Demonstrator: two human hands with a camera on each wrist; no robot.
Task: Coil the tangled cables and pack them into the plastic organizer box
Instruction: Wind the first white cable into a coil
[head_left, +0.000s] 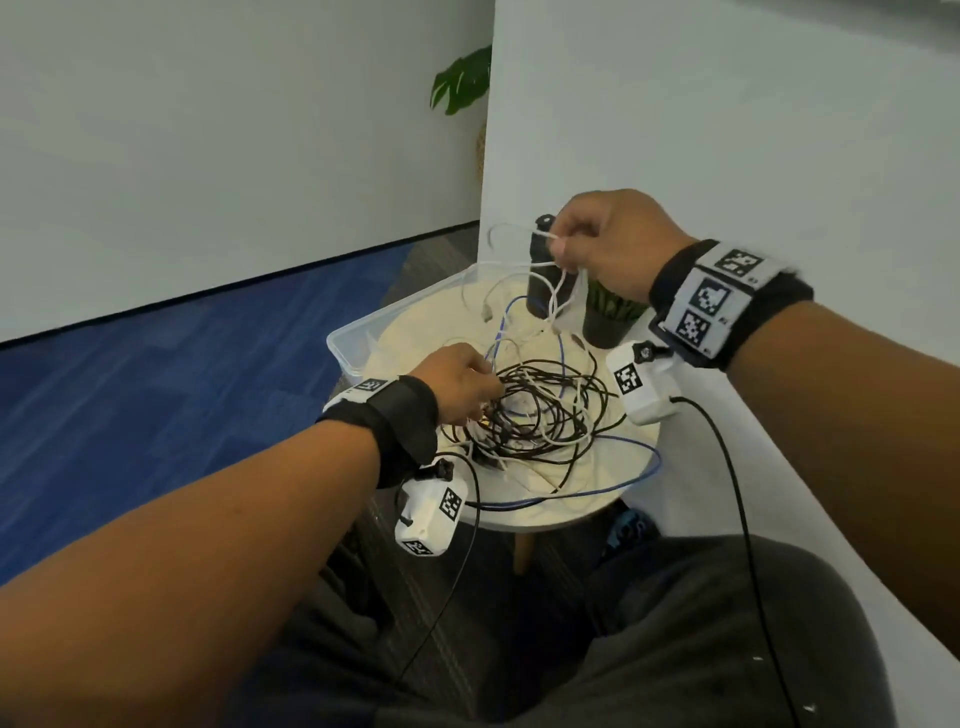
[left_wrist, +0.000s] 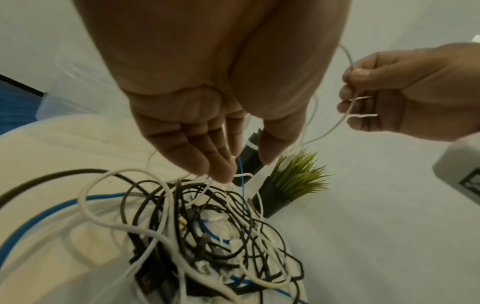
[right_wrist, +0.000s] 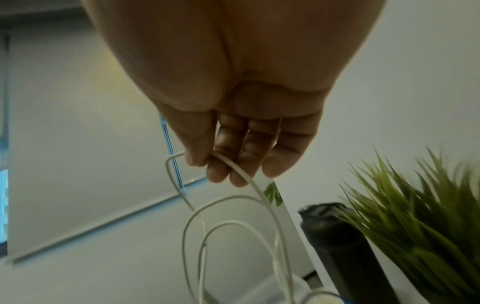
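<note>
Step in hand: freeing and coiling one white cable (head_left: 550, 291) out of the heap. The right hand (head_left: 608, 244), raised above the far right of the round surface (head_left: 582, 512), has thumb and fingers curled round several loose loops of this cable; the loops hang from the hand and trail down into the heap. The left hand (head_left: 462, 382) is low at the near left edge of the tangle (head_left: 540, 410), its fingers extended and only slightly bent, fingertips (left_wrist: 223, 174) touching a thin white strand; whether they pinch it cannot be told.

The tangle, made of black, white and blue cables, lies in the middle of the surface, with a blue cable (head_left: 613, 483) looping out past its near right side. The clear box (head_left: 353, 343) stands at the far left, touching or overlapping the surface's edge, and appears to hold no coils yet, so the task looks early.

The next move probably calls for the left hand to feed slack and lift crossing strands while the right hand adds another loop.

Obstacles: a black bottle (head_left: 543, 260) and a small potted plant (head_left: 610, 314) stand just below and behind the right hand, where swinging loops could catch or tip them. A dark lead (head_left: 727, 467) hangs from the right wrist camera.
</note>
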